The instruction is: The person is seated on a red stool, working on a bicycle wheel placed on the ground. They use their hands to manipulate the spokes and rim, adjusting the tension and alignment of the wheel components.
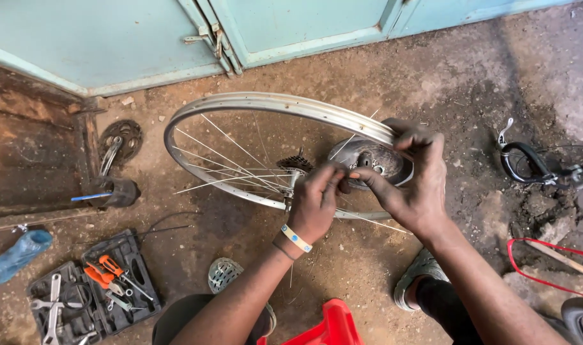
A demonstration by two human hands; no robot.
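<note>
Fingers of both hands meet at one bicycle wheel (266, 150) lying flat on the dirt floor (470, 83). Left hand (317, 201), with one paper band on its wrist, has its fingertips pinched together over a spoke near the hub (296, 165). Right hand (413, 179) clamps the rim's near-right edge, fingers curled over the metal, thumb pressing toward the left fingertips. One red plastic piece (329, 326) sits nearest, between the knees, with two sandalled feet either side. Near left, one open tool case (96, 291) holds two orange-handled screwdrivers, several spanners and small bits. One blue bottle (16, 255) lies beside it. Right, one red cable loop (547, 265) and one black handlebar (528, 163). Farther left, one chainring crank (120, 144). Farthest, two pale blue doors (291, 25).
</note>
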